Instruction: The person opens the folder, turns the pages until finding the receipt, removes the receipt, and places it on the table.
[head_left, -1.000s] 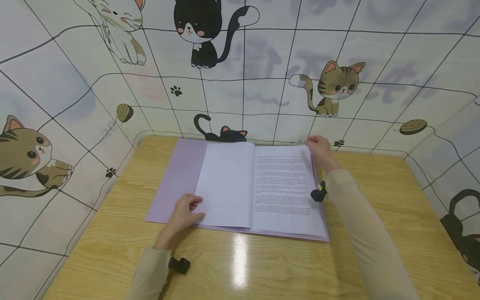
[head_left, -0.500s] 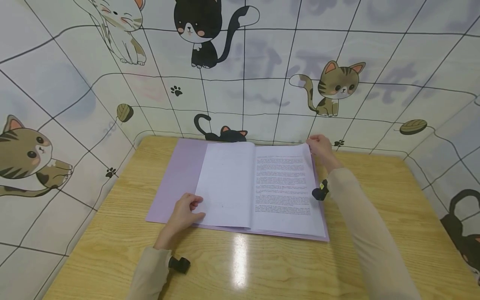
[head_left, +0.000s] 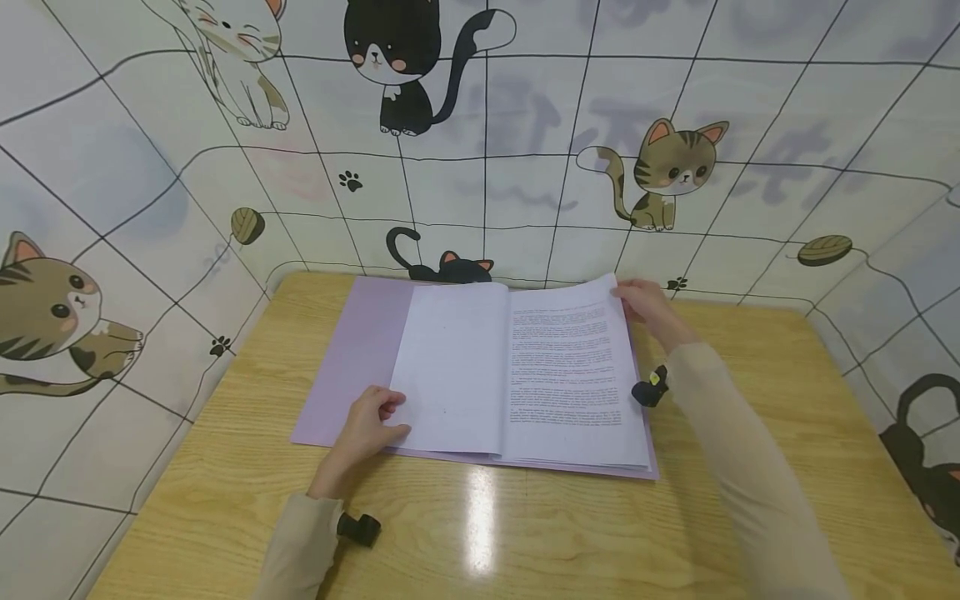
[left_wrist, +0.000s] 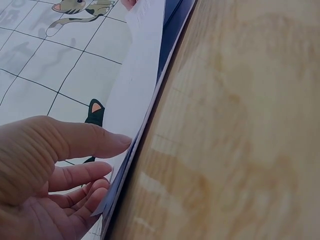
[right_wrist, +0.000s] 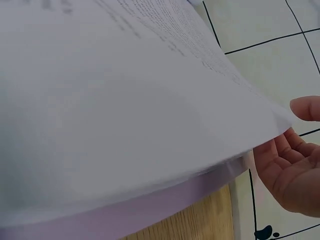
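Observation:
An open lilac folder (head_left: 348,358) lies on the table with white sheets bound in it. Its left page (head_left: 450,367) is almost bare; the right page (head_left: 566,367) carries printed paragraphs. At the left page's outer edge rests my left hand (head_left: 369,425), thumb and loosely bent fingertips touching the paper (left_wrist: 135,85). My right hand (head_left: 647,307) holds the far right corner of the printed page, which is lifted. In the right wrist view the thumb (right_wrist: 306,108) is above that raised page (right_wrist: 165,110) and the other fingers are under it.
The wooden table (head_left: 555,542) meets a wall covering (head_left: 525,192) printed with cats and grid lines at the back and sides. Each wrist bears a small black camera (head_left: 360,530). Under the lifted page, more sheets and the lilac cover show.
The far right page corner has risen and bends upward in my right hand, which has shifted slightly right and nearer. My left hand has stayed in place.

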